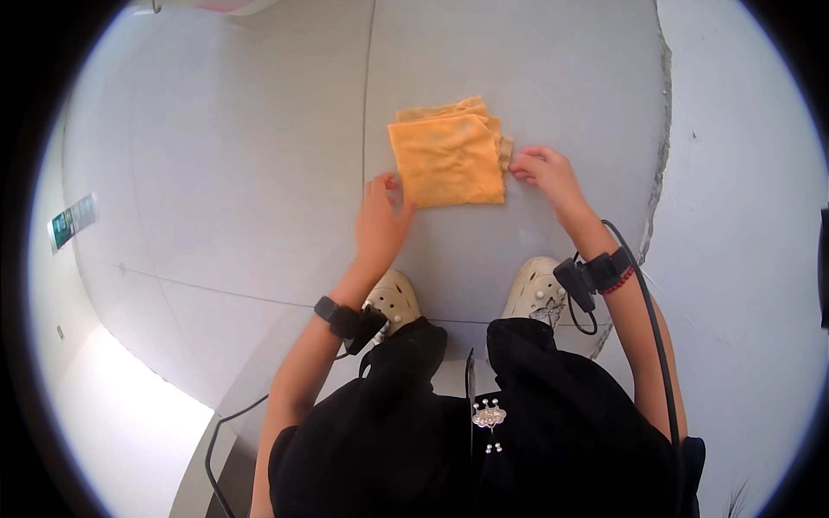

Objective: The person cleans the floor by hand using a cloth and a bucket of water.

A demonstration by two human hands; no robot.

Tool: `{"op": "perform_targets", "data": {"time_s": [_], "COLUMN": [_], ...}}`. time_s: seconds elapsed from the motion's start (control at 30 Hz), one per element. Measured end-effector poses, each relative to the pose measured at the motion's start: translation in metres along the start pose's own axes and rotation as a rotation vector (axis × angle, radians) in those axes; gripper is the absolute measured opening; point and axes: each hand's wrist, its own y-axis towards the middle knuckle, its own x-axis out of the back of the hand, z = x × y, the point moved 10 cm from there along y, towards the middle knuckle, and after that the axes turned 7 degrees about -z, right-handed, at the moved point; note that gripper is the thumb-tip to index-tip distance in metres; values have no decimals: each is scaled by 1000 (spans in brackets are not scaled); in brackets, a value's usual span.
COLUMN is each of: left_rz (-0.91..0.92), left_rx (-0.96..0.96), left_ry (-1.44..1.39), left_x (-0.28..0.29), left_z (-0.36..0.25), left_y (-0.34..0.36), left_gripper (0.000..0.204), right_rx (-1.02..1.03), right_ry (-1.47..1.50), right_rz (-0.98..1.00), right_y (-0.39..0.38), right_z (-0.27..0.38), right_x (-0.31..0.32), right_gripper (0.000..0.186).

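Note:
A folded orange cloth [445, 160] lies on the grey tiled floor [259, 104], its layers offset at the top and right, with a wavy right edge. My left hand [380, 211] is at the cloth's lower left corner, its fingers bent and apart, the fingertips at or touching the edge. My right hand [544, 177] is just beside the right edge, fingers loosely curled and slightly apart; whether the fingertips touch the cloth is unclear.
My feet in cream clogs [527, 289] stand below the cloth. A black cable [656, 328] runs along my right arm. A pale wall [73, 337] is at the left, with a small green-and-white label [71, 223]. A ragged floor edge [661, 173] runs down the right.

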Motion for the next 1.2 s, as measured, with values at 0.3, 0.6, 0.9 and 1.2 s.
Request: {"op": "perform_targets", "data": {"time_s": [0.3, 0.6, 0.9, 1.2], "left_rz": [353, 285, 79, -250], "left_rx": [730, 304, 160, 61], "left_ry": [-777, -744, -776, -692], "left_x": [-33, -16, 10, 110], "left_z": [7, -28, -44, -78], "left_y": [17, 30, 38, 71], "left_gripper": [40, 31, 51, 60], "right_rx": [68, 99, 384, 910], "right_ry": [147, 203, -293, 8], "right_rz": [35, 354, -50, -274], "right_y": [-2, 3, -15, -89], "right_z": [23, 20, 66, 193], "right_x": [-37, -64, -58, -25], "right_gripper": [47, 29, 33, 31]}}
